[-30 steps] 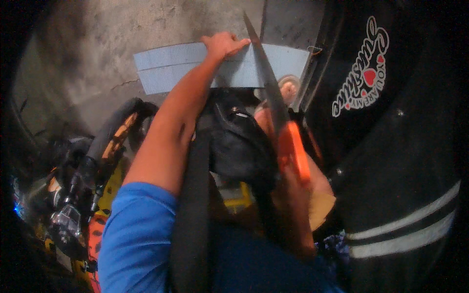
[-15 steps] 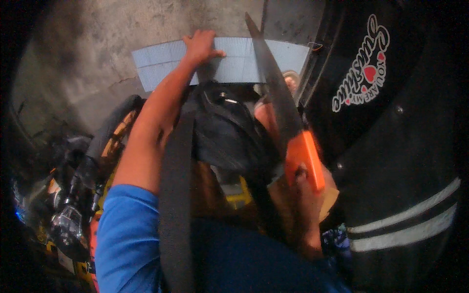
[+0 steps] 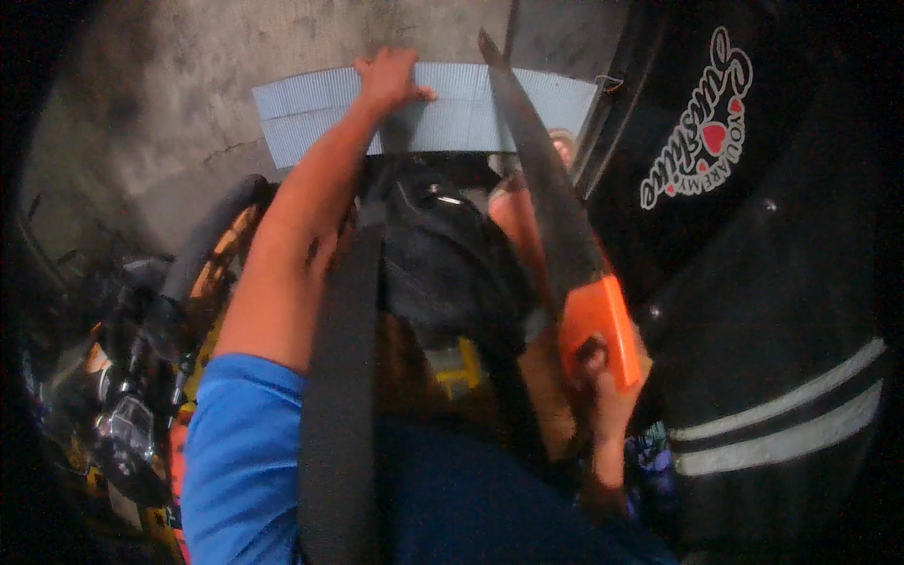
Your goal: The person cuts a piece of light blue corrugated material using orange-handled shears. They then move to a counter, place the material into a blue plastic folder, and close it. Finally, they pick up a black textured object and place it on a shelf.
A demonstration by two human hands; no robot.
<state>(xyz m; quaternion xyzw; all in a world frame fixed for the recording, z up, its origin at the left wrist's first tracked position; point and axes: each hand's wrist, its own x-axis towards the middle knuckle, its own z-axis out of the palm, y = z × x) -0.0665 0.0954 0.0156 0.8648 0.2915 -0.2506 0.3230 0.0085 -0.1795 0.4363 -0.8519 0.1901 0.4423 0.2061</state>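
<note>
My left hand (image 3: 391, 80) presses with spread fingers on a long, pale blue ribbed panel (image 3: 461, 113) near its far edge, left of the saw. My right hand (image 3: 607, 395) grips the orange handle of a hand saw (image 3: 593, 311). The saw's dark blade slants up across the panel's right part, its tip above the panel; whether it touches cannot be told. Partly behind the blade, what looks like a bare foot (image 3: 565, 146) is beside the panel's right end. A black bag with a strap (image 3: 443, 254) hangs below the panel, between my arms.
Cracked grey concrete (image 3: 188, 113) lies around the panel. At the lower left is a jumble of dark bike or motor parts (image 3: 132, 414) with yellow and red pieces. A large black panel (image 3: 772, 264) with a heart sticker and two pale stripes fills the right side.
My left hand has moved left along the panel from beside the blade. The saw handle and right hand have moved rightward and down in the picture; the panel sits slightly higher in view.
</note>
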